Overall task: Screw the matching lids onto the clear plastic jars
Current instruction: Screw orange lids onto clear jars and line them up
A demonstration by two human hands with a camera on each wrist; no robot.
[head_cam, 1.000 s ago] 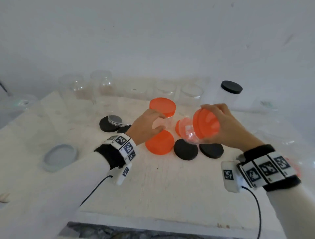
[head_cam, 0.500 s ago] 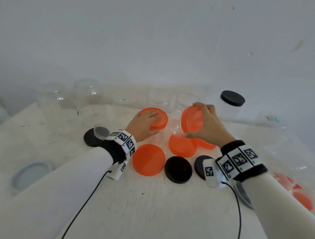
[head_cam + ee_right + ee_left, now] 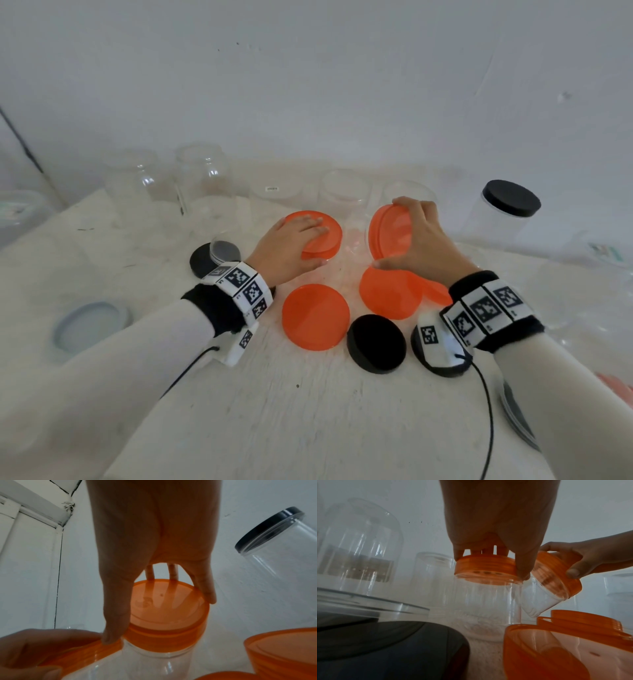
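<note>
My left hand (image 3: pixel 291 245) grips from above the orange lid (image 3: pixel 327 236) of a clear jar (image 3: pixel 488 599) standing on the table; its fingertips (image 3: pixel 522 573) curl over the lid's rim (image 3: pixel 485 566). Just to the right, my right hand (image 3: pixel 424 240) holds a second, smaller clear jar (image 3: pixel 537 601) tilted and off the table, fingers round its orange lid (image 3: pixel 390 233), also seen close up as the same lid (image 3: pixel 168 609). The two jars almost touch. Two loose orange lids (image 3: pixel 315 317) (image 3: pixel 390 298) lie in front of them.
Two black lids (image 3: pixel 376 342) (image 3: pixel 419 346) lie near my right wrist; another black lid (image 3: pixel 202 262) carries a clear lid (image 3: pixel 224 250). Several open clear jars (image 3: pixel 202 178) line the back wall. A black-lidded jar (image 3: pixel 507 212) stands back right, a grey lid (image 3: pixel 89 325) left.
My right hand has carried the tilted orange-lidded jar away from me and down beside the standing jar. My left hand has moved onto that jar's lid and gripped it.
</note>
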